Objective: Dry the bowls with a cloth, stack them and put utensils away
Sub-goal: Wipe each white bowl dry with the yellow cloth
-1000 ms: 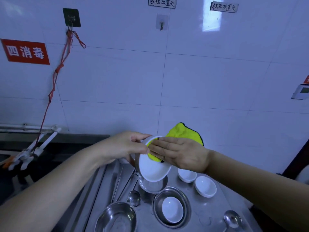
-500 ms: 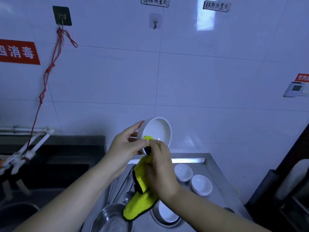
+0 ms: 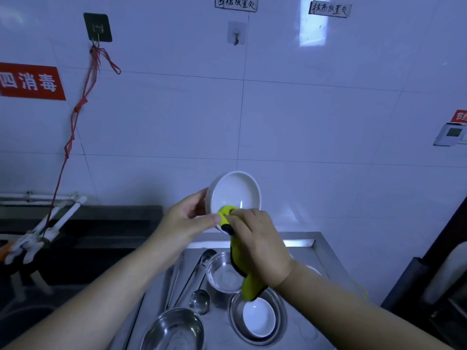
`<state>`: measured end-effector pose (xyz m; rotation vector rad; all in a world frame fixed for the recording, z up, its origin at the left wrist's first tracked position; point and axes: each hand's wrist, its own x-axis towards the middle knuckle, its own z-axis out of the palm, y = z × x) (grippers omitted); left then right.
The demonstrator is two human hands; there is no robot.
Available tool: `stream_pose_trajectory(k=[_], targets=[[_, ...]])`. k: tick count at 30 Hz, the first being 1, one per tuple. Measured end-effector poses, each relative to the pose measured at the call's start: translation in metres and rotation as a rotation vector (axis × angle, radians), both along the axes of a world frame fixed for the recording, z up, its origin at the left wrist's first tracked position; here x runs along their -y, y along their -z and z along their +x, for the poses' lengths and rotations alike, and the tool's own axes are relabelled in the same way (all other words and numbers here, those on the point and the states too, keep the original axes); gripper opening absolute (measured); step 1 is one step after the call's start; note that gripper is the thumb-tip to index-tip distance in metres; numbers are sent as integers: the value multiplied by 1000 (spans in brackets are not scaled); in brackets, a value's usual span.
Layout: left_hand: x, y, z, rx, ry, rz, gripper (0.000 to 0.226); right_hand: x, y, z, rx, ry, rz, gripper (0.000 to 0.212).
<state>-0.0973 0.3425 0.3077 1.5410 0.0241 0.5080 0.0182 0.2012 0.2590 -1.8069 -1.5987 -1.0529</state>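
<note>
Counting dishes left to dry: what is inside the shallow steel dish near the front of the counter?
One white bowl sits inside the steel dish. The hanging yellow cloth covers the dish's far rim, hiding that part.

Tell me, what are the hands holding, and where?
Left hand grips the white bowl by its rim; right hand bunches the yellow cloth against its lower rim.

Glossy white ceramic bowl point(image 3: 235, 192), fuzzy yellow cloth point(image 3: 243, 271), brushed steel counter point(image 3: 300, 329)

Open air above the crowded steel counter point(image 3: 298, 322); steel bowls point(image 3: 174, 329), ladles point(image 3: 199, 300) and white bowl point(image 3: 259, 320) blocking its surface.
</note>
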Motion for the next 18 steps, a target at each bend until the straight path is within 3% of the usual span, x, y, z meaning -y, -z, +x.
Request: stream_pose_trajectory(k=[4, 6, 10, 14, 16, 18], targets=[[5, -4, -1, -1, -20, 43, 48, -3, 1, -15, -126, -63, 64, 36], [-4, -10, -2, -51, 2, 97, 48, 6, -1, 0, 10, -101, -54, 33], [-20, -24, -3, -238, 186, 274, 48, 23, -16, 37, 488, -202, -242, 14], [-21, -27, 1, -296, 139, 337, 48, 23, -19, 46, 464, -176, -246, 11], [-21, -22, -1, -230, -30, 562, 61, 25, -14, 50, 397, -143, -250, 15], [-22, -18, -7, -65, -276, 1142, 59, 29, -13, 52, 329, -124, -231, 24]])
